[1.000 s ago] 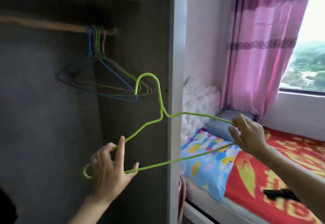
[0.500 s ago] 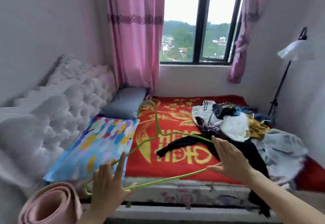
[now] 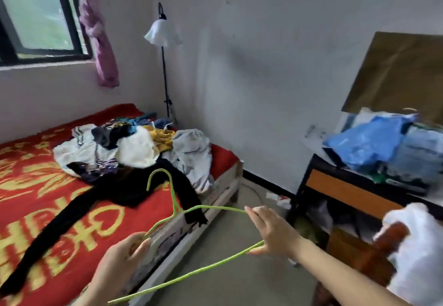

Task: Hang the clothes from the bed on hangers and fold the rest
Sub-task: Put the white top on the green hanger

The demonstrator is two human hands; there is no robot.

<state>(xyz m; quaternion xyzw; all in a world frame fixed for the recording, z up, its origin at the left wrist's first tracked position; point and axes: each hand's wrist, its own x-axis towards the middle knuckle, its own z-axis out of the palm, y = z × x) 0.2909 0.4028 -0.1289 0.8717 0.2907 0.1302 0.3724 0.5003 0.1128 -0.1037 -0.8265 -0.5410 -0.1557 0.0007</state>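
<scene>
The left hand point(image 3: 119, 257) and right hand point(image 3: 273, 231) hold the green hanger point(image 3: 177, 208), grip clamped; bedspread lettering point(image 3: 100, 221) unreadable.

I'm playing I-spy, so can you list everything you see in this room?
green hanger: one, green, between both hands
clothes pile: one, mixed colours, on bed
black garment: one, black, spread on bedcover
bedcover: one, red and yellow, on bed
floor lamp: one, white shade, in corner
curtain: one, purple, beside window
cabinet: one, black and orange, right
blue bag: one, blue, on cabinet
left hand: one, grips hanger's left end
right hand: one, holds hanger's right end
</scene>
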